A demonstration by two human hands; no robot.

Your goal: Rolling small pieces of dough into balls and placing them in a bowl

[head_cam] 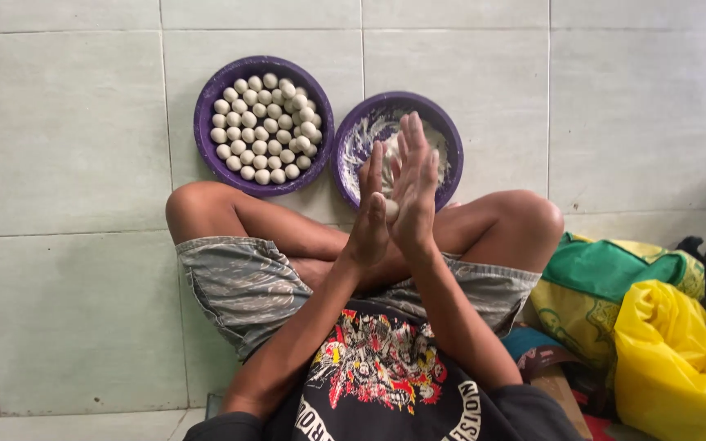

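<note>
With fingers straight and together, the left hand (369,214) and right hand (415,189) press a small dough ball (391,209) between flat palms above the purple dough bowl (444,131); light, even circling should keep it round.

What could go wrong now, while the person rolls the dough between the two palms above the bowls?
1. The dough piece sits between the left hand and right hand, held in the air; it may slip onto the tiled floor.
2. The purple plate of finished balls is nearly full, so a new ball may roll off.
3. The knee lies close to that plate and might push it.
</note>
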